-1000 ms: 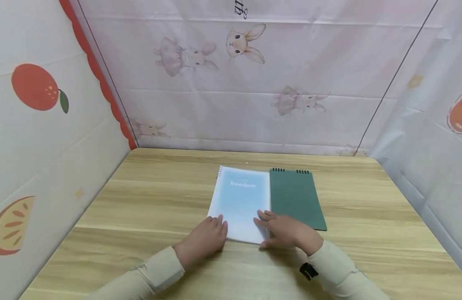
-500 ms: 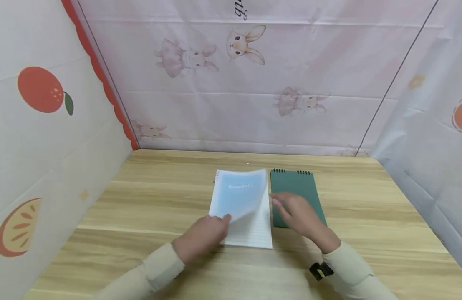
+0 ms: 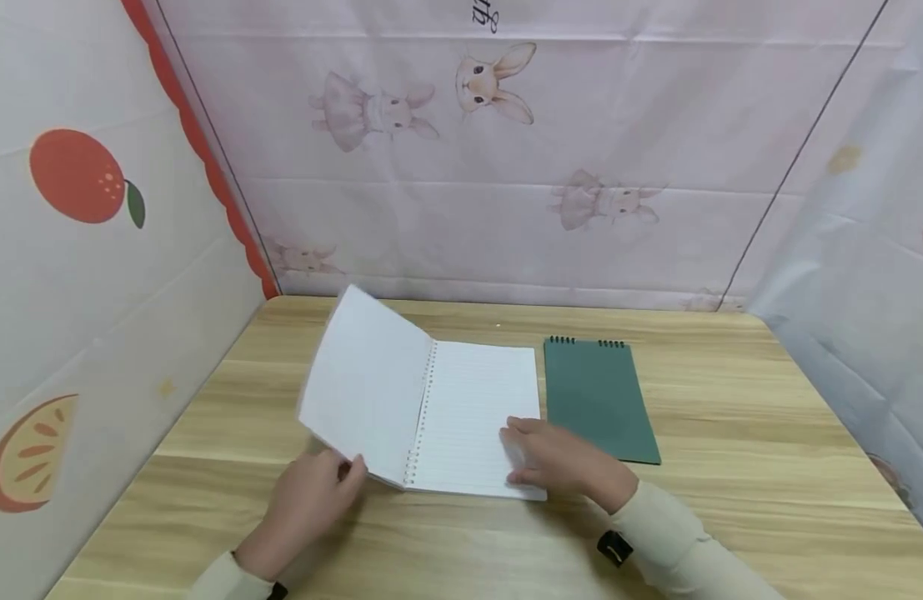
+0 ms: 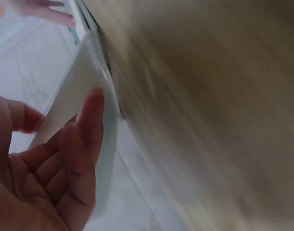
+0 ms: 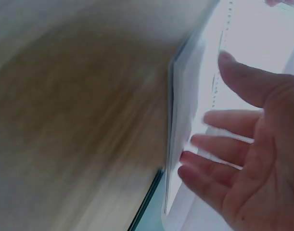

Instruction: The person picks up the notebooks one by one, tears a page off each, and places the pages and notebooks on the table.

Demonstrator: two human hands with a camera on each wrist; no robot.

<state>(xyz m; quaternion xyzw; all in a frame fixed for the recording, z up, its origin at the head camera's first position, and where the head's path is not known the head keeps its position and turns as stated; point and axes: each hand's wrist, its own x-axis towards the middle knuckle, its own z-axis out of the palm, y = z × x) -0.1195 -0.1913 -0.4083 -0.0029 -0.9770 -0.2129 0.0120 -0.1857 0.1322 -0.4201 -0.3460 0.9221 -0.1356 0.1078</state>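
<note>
Pinches a raised cover (image 3: 367,383) near its lower edge in the left hand (image 3: 311,500), with the thumb towards its blank white inner face. Rests the right hand (image 3: 554,458) relaxed at the lower right part of a lined page (image 3: 476,408), with fingers extended and thumb spread apart from them. Lies between both hands as one white notebook (image 3: 453,490): page flat on the right, cover tilted up off the desk (image 3: 746,442) on the left, joined along a ring binding (image 3: 423,408) running away from the near edge.

Just beyond the right edge of the page, sits a green notebook (image 3: 599,400), flat and close by, with black coils (image 3: 611,343) along its far edge. Covers its near left corner from the head camera with the right hand. Wears a black band (image 3: 614,548) at the right wrist, below a pale sleeve (image 3: 679,533).

Stretches bare wood grain to the left of the cover, to the right of the green notebook and in front of the white notebook. Ends at a rabbit-print back cloth (image 3: 506,233), between a fruit-print left cloth (image 3: 161,308) and a pale right cloth (image 3: 866,333).
</note>
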